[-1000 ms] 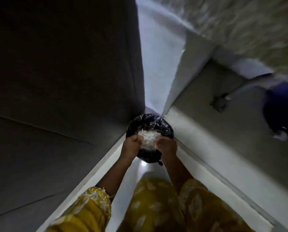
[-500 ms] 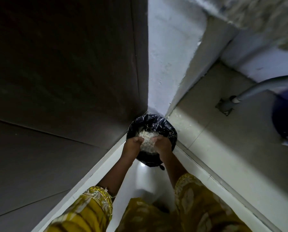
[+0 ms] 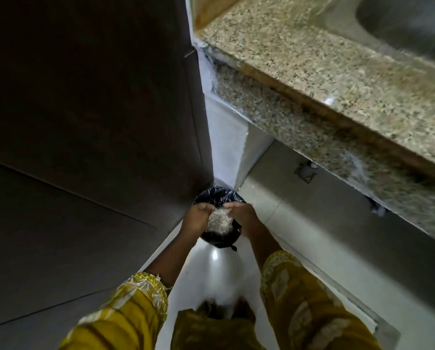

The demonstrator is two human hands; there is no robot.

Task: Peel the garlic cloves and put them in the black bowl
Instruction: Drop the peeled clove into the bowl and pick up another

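- Low down: cupping pale garlic peels (image 3: 219, 221) btwn L hand (image 3: 195, 219) & R hand (image 3: 244, 216), fingers curled inward round the heap.
- Holding peels just over black-lined bin (image 3: 217, 194) on floor, in corner btwn dark cabinet (image 3: 85, 122) & granite counter (image 3: 312, 72).

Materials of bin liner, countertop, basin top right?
Bin liner: thin black plastic film, glossy; it crinkles and glints.
Countertop: polished speckled stone, likely granite; beige-grey flecks, a light reflection.
Basin: probably brushed stainless steel; grey, dull sheen, though blurred.
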